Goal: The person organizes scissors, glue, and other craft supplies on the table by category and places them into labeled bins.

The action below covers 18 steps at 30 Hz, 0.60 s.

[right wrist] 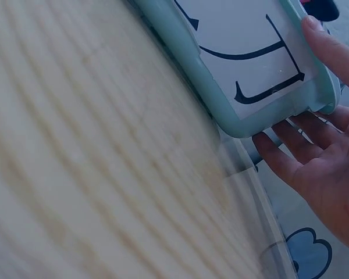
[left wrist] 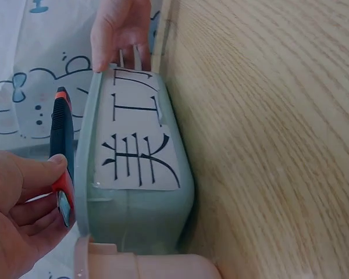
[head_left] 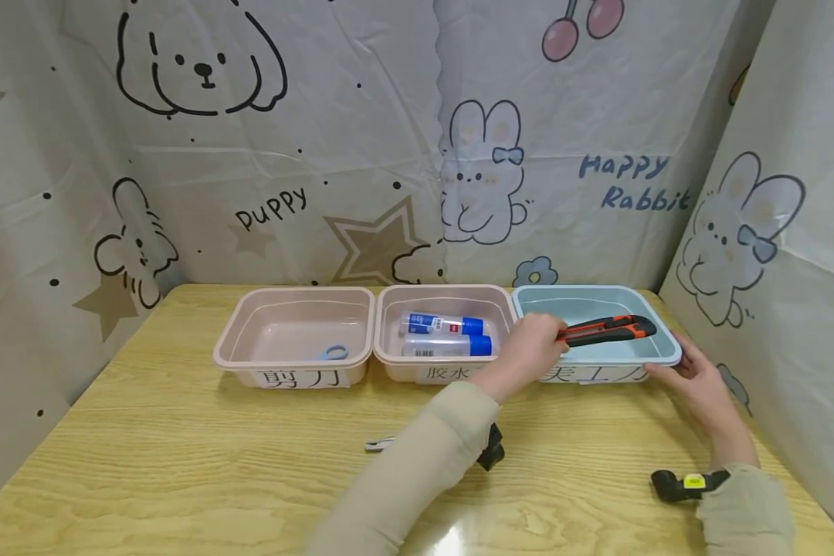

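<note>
In the head view my left hand point(head_left: 533, 347) holds a black and orange utility knife point(head_left: 608, 330) above the blue plastic bin point(head_left: 591, 292). The left wrist view shows thumb and fingers pinching the utility knife point(left wrist: 61, 136) near one end, beside the bin's rim. At the bin's right end, my right hand point(head_left: 698, 382) grips the corner. In the right wrist view the thumb of my right hand point(right wrist: 331, 151) lies on the front rim and its fingers touch the end wall. A white label with black characters point(left wrist: 136, 131) is on the bin's front.
A pink bin point(head_left: 382, 324) with two blue-capped glue tubes point(head_left: 445, 346) stands left of the blue one. Further left is another pink bin point(head_left: 278, 340) containing blue-handled scissors point(head_left: 333, 353). A small metallic object point(head_left: 379, 445) lies on the table, partly hidden by the left sleeve.
</note>
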Available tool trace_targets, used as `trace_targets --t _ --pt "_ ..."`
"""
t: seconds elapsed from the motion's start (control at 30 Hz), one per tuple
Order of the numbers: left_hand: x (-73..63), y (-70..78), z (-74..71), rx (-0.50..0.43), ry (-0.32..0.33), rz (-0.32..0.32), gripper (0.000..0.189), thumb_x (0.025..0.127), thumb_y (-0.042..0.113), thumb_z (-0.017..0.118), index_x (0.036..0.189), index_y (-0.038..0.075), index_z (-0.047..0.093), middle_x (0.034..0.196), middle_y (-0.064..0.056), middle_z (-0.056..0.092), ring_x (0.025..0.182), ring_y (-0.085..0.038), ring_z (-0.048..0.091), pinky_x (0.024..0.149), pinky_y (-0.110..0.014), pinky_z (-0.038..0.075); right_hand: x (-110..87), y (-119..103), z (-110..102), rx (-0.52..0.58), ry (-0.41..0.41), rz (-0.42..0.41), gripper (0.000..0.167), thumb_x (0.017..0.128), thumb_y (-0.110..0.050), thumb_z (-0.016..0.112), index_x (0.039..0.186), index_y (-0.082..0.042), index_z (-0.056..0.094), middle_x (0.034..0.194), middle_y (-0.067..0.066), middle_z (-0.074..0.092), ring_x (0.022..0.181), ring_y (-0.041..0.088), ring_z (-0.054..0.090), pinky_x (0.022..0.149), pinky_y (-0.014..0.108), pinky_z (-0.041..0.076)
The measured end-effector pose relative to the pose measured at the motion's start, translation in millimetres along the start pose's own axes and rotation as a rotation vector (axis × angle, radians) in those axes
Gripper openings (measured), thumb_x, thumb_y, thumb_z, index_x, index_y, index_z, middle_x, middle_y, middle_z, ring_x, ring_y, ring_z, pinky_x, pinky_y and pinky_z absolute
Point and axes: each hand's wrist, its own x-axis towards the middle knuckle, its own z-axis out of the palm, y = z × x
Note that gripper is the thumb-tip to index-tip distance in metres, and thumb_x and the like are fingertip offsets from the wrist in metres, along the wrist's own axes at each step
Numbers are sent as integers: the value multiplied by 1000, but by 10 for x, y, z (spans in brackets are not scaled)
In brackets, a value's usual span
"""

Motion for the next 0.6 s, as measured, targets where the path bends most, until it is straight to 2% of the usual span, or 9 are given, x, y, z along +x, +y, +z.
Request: trace_targets --t 0.2,0.27,0.33,0.43,0.5,0.6 --pt "71 -30 115 29 -1 -43 9 83 24 66 88 18 70 81 8 66 69 -2 56 58 -14 42 4 18 11 83 -3 -17 77 86 -9 62 146 -8 13 137 -3 38 96 -14 44 76 2 38" --pt "82 -42 135 71 -1 -45 8 83 26 66 85 19 69 79 8 66 71 -4 58 60 -16 43 2 21 16 72 -3 -20 77 86 -10 61 146 -8 13 137 -2 38 97 -14 44 76 2 38" --pt "88 -54 149 115 -4 -33 10 83 27 65 88 19 70 83 9 67 76 -5 61 63 -17 45 -1 20 15 44 -4 -12 77 87 -12 61 147 -10 12 142 3 35 99 -13 42 76 2 38" --pt "85 -60 153 149 -19 -14 19 85 26 63 102 20 69 96 9 68 88 -5 62 72 -16 48 -5 14 10 -9 0 1 77 88 -16 60 147 -13 11 147 11 28 101 -12 41 76 1 37" --pt "75 -64 140 136 -25 -7 25 87 24 61 112 20 66 106 9 66 97 -5 61 79 -15 47 -6 11 7 -22 -1 6 77 88 -17 60 147 -14 11 148 12 25 102 -12 40 76 1 37" --pt "39 -69 83 101 -24 15 28 88 22 60 115 18 64 112 7 64 104 -7 58 84 -15 46 -8 11 6 -31 1 7 76 88 -18 60 147 -16 12 148 13 24 104 -11 40 77 1 37"
